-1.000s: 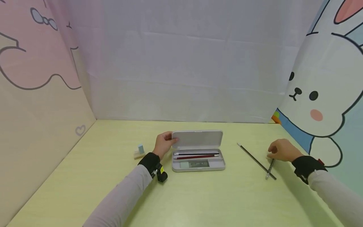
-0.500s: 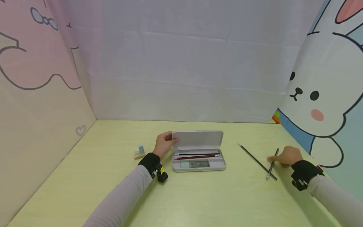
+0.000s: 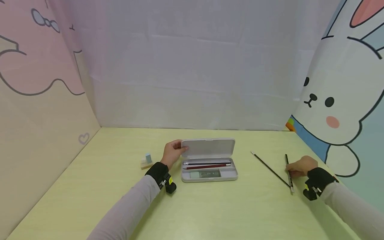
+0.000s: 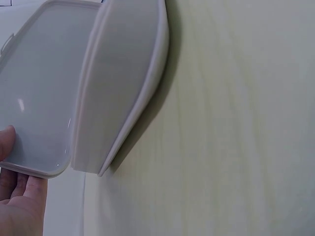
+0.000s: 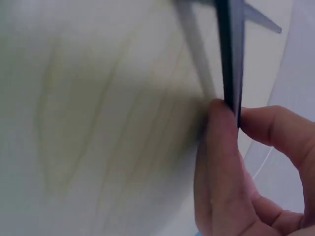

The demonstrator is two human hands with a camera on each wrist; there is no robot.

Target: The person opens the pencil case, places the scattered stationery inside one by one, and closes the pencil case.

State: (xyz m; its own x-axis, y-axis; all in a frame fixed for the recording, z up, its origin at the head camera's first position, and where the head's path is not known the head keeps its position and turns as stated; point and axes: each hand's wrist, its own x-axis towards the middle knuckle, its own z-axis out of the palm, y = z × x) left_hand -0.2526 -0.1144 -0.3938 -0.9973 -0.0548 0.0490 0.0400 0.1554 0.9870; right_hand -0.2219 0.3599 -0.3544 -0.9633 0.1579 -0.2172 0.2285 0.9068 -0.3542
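Note:
My left hand pinches the left end of the raised lid of a white pencil case; in the left wrist view the thumb lies on the lid's inner face. Inside the case lie a dark pencil, a red pencil and an eraser. On the right, my right hand pinches a dark pencil between thumb and fingers, seen close in the right wrist view. Another dark pencil lies slanted on the table, its lower end beside the held one's.
A small wooden piece with a light blue block stands left of my left hand. The yellow table meets a pale curtain at the back, and printed sheets hang at both sides.
My right hand has come down onto the short-looking pencil and now grips it; that pencil has turned, its upper end swinging left. My left hand has stayed on the lid.

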